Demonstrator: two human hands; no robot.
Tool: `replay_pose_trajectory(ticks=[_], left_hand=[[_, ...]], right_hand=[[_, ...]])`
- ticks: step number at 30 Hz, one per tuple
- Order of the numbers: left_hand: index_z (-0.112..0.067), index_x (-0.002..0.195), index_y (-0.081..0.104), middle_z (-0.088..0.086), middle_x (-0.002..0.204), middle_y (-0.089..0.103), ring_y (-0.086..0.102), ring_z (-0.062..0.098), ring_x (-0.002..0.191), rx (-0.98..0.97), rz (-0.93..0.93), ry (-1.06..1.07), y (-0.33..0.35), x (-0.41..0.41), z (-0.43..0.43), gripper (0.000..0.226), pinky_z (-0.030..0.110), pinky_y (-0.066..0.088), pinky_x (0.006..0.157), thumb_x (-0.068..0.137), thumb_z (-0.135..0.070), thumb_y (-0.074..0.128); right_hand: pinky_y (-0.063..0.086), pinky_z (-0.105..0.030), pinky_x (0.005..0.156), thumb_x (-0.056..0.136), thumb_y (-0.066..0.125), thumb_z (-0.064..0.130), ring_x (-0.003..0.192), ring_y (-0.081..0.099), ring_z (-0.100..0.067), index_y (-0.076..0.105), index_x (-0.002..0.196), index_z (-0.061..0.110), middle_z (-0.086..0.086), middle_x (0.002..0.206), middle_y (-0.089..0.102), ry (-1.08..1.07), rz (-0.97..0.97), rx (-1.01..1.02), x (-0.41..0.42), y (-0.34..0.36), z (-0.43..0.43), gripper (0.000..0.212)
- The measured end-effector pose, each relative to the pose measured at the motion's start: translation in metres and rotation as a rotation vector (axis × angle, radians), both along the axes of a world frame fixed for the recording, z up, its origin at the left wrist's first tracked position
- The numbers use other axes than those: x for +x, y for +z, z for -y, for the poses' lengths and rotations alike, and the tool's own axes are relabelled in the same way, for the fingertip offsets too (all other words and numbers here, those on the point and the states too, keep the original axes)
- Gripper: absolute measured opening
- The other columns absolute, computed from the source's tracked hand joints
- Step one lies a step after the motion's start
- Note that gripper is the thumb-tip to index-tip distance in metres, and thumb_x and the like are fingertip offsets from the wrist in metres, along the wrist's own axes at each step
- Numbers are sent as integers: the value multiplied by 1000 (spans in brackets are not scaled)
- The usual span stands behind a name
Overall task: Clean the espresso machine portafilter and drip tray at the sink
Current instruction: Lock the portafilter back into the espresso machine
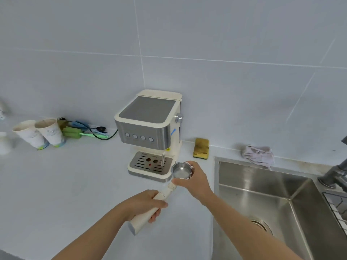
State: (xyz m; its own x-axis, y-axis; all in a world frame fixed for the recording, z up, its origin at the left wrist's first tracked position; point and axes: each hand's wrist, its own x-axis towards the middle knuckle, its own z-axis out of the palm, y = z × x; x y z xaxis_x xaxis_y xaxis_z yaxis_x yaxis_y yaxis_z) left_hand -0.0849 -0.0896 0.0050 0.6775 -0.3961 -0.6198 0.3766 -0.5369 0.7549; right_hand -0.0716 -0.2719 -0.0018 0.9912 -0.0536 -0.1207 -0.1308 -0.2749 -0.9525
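Portafilter (166, 192): held in the air over the counter (56, 184), just in front of the espresso machine and left of the sink; cream handle points down-left, metal basket (181, 170) at the upper right, open side up.
Paper cups (49, 132): two, far left by the wall, tilted in this view.
Green brush (73, 133): lies behind the cups, beside a black cable (105, 136).
Left hand (146, 203): fingers wrapped round the handle.
Espresso machine (148, 121): against the tiled wall.
Drip tray (150, 163): seated in the machine's base, slotted grate on top.
Right hand (195, 181): fingers curled round the basket's rim.
Sponge (201, 148): yellow, right of the machine.
Cloth (258, 154): crumpled, behind the sink.
Sink (262, 194): steel, drain visible.
Faucet (336, 173): far right edge.
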Motion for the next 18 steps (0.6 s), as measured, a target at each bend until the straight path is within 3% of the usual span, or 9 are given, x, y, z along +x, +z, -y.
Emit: replay_pose_trajectory(ticks=[6, 9, 12, 15, 18], left_hand=[[-20, 90, 45, -6, 73, 55, 53, 8, 53, 361, 225, -219, -2, 31, -89, 12, 17, 44, 56, 85, -24, 56], [-21, 97, 40, -10, 73, 46, 52, 11, 66, 592, 422, -257, -8, 40, -115, 15, 21, 40, 60, 86, -28, 49], [-21, 98, 36, -7, 76, 44, 49, 17, 78, 764, 588, -264, -12, 45, -130, 18, 24, 37, 65, 89, -35, 43], [-17, 115, 41, -4, 89, 43, 44, 17, 80, 876, 709, -298, -13, 49, -137, 30, 25, 37, 70, 93, -37, 39], [-15, 118, 41, -6, 76, 39, 44, 16, 76, 958, 801, -320, -15, 58, -144, 29, 26, 34, 66, 94, -29, 38]], right_hand=[[39, -9, 59, 67, 80, 17, 91, 52, -10, 46, 116, 18, 7, 101, 54, -157, -67, 21, 9, -4, -95, 60], [40, -7, 57, 67, 80, 15, 92, 52, -10, 44, 114, 19, 5, 105, 54, -214, -78, 31, 13, -6, -127, 60], [40, -1, 55, 67, 80, 14, 94, 51, -11, 41, 126, 12, 5, 107, 53, -242, -79, 38, 18, -6, -145, 70], [40, -1, 55, 70, 78, 15, 95, 49, -11, 40, 129, 10, 4, 108, 53, -251, -95, 36, 28, -7, -152, 71], [40, -3, 59, 71, 77, 13, 95, 50, -10, 42, 127, 9, 4, 108, 53, -176, -103, 51, 39, -9, -153, 66]])
